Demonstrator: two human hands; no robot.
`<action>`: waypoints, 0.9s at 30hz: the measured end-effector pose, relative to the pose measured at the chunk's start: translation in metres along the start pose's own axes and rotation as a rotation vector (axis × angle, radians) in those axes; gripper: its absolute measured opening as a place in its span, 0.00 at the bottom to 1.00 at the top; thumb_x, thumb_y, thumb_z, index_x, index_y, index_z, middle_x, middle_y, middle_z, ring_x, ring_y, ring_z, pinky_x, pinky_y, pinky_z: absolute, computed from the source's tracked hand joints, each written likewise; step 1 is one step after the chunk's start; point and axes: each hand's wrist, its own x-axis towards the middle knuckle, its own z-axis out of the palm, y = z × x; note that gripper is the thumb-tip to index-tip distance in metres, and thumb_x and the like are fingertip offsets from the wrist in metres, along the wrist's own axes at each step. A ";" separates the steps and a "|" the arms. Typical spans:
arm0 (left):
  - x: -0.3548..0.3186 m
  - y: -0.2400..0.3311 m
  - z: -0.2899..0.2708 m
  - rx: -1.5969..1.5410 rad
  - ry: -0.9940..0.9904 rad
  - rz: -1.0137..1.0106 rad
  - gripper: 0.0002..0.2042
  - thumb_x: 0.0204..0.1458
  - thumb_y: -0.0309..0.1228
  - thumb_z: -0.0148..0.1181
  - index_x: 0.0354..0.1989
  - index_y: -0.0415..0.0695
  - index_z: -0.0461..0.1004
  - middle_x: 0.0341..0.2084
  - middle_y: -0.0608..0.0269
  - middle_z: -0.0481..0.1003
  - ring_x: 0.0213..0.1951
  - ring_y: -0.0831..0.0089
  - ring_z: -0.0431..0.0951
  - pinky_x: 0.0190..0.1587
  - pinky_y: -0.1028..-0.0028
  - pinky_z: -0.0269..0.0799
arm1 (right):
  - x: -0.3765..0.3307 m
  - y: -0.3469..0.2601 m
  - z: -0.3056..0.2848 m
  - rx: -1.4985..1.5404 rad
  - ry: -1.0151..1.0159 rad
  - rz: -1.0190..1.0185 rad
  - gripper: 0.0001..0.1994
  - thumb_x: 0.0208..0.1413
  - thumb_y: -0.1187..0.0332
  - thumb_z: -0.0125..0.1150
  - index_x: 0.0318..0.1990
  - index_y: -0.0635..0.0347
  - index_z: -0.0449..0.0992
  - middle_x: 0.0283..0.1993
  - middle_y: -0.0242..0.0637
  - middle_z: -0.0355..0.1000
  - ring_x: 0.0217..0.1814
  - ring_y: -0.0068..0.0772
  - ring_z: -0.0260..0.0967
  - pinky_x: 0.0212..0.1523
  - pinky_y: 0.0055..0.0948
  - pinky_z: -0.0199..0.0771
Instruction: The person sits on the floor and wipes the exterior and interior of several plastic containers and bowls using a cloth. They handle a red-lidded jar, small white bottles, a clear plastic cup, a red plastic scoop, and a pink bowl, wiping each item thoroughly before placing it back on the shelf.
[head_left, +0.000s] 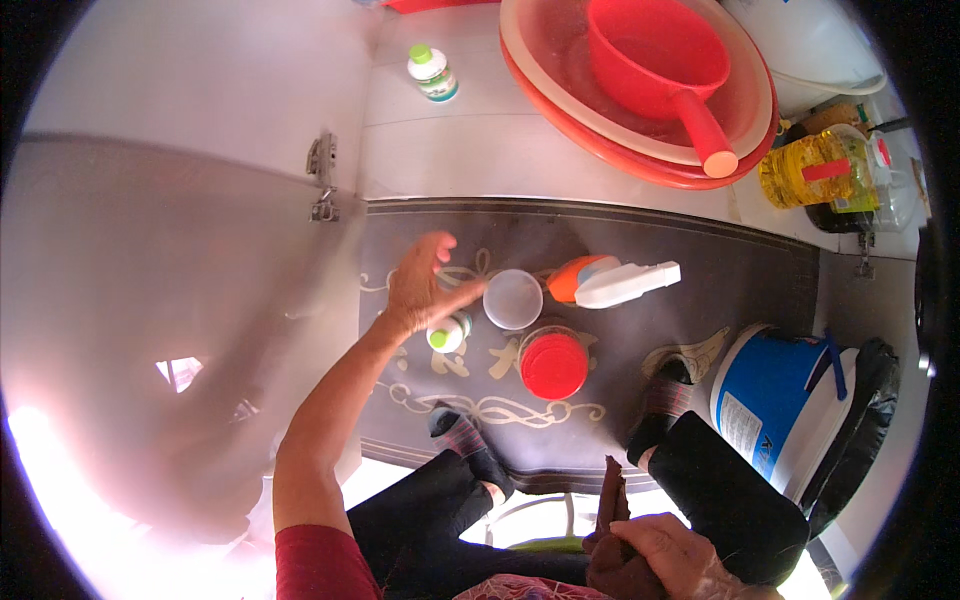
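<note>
My left hand (pixel 425 285) reaches over the dark patterned mat with its fingers apart and nothing in them. Its thumb tip comes close to a round translucent plastic container (pixel 513 299); I cannot tell whether they touch. Below that hand stands a small white bottle with a green cap (pixel 447 335). A jar with a red lid (pixel 555 366) and an orange and white spray bottle (pixel 620 284) are just to the right. Low in view, near my lap, my right hand (pixel 680 555) is closed around a crumpled brown cloth (pixel 617 550).
Inside the cabinet are another green-capped bottle (pixel 432 74), stacked basins (pixel 520 60) holding a red dipper (pixel 660 50), and a bottle of yellow oil (pixel 805 172). A hinged door (pixel 180 270) spans the left. A blue and white bucket (pixel 770 390) stands at right, beside my foot.
</note>
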 end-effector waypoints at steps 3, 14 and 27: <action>-0.042 -0.010 0.002 0.373 -0.143 0.149 0.33 0.36 0.46 0.70 0.49 0.44 0.65 0.39 0.55 0.70 0.40 0.60 0.74 0.42 0.63 0.73 | -0.007 -0.006 0.007 -0.017 0.010 -0.050 0.25 0.44 0.71 0.66 0.51 0.65 0.67 0.44 0.49 0.68 0.43 0.49 0.70 0.42 0.36 0.72; -0.098 -0.026 0.024 0.220 -0.192 -0.153 0.26 0.35 0.33 0.65 0.47 0.43 0.68 0.39 0.53 0.72 0.43 0.56 0.74 0.46 0.62 0.72 | -0.023 -0.014 0.020 -0.224 -0.135 -0.108 0.37 0.33 0.76 0.72 0.56 0.65 0.61 0.47 0.50 0.63 0.48 0.47 0.69 0.45 0.36 0.76; -0.185 0.187 -0.061 -0.328 -0.105 -0.012 0.24 0.35 0.28 0.70 0.43 0.41 0.69 0.35 0.54 0.75 0.38 0.64 0.78 0.41 0.70 0.73 | -0.034 -0.001 0.051 -0.209 0.425 -0.527 0.32 0.37 0.82 0.66 0.54 0.64 0.63 0.47 0.49 0.66 0.47 0.49 0.69 0.45 0.38 0.72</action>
